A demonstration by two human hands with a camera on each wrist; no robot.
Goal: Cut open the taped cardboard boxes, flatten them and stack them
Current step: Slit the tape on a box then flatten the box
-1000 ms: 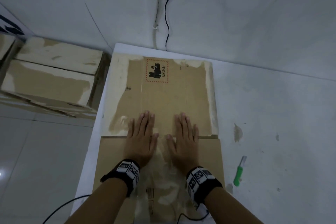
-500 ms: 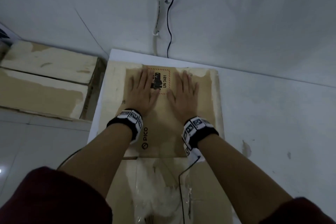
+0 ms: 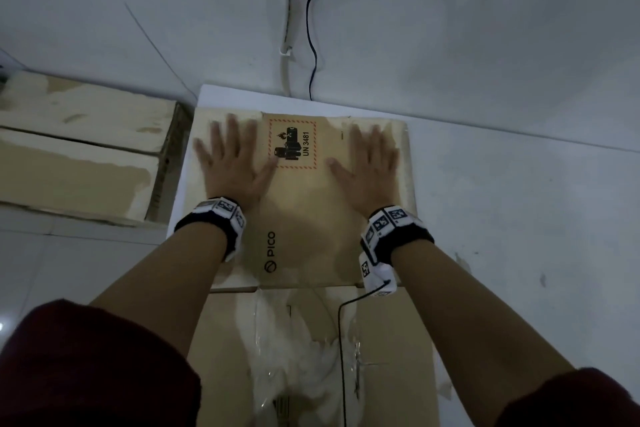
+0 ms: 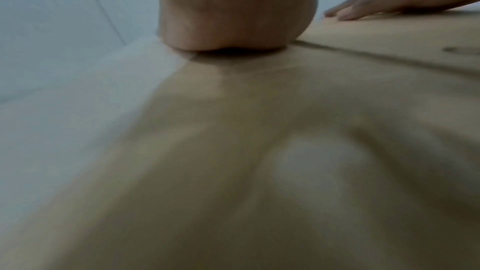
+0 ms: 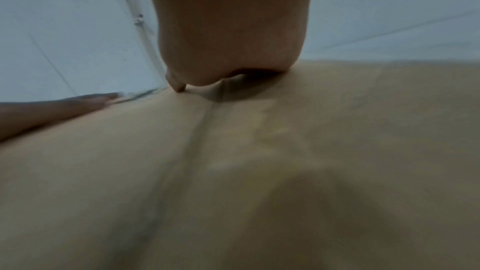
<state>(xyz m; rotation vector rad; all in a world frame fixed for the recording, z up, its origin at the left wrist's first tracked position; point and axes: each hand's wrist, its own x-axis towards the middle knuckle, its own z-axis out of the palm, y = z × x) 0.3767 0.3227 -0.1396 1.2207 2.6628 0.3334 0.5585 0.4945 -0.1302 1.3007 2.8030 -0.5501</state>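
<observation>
A flattened brown cardboard box [image 3: 304,218] printed PICO and UN 3481 lies on the white table [image 3: 519,218], with torn paper patches and clear tape on its near flaps. My left hand [image 3: 228,163] presses flat on its far left part, fingers spread. My right hand [image 3: 370,166] presses flat on the far right part, fingers straight. In the left wrist view the left palm [image 4: 233,7] bears on the cardboard [image 4: 285,151], and the right hand's fingers [image 4: 363,7] show beyond. In the right wrist view the right palm [image 5: 233,28] sits on the board [image 5: 259,171].
More flattened cardboard boxes [image 3: 79,156] lie stacked to the left, below the table's left edge. A black cable [image 3: 311,28] and a white conduit [image 3: 285,28] run down the grey wall behind. A thin wire [image 3: 341,357] trails from my right wrist across the near flaps.
Both hands slid from the box's middle fold to its far end, then spread apart toward the left and right edges. My head came forward over the box.
</observation>
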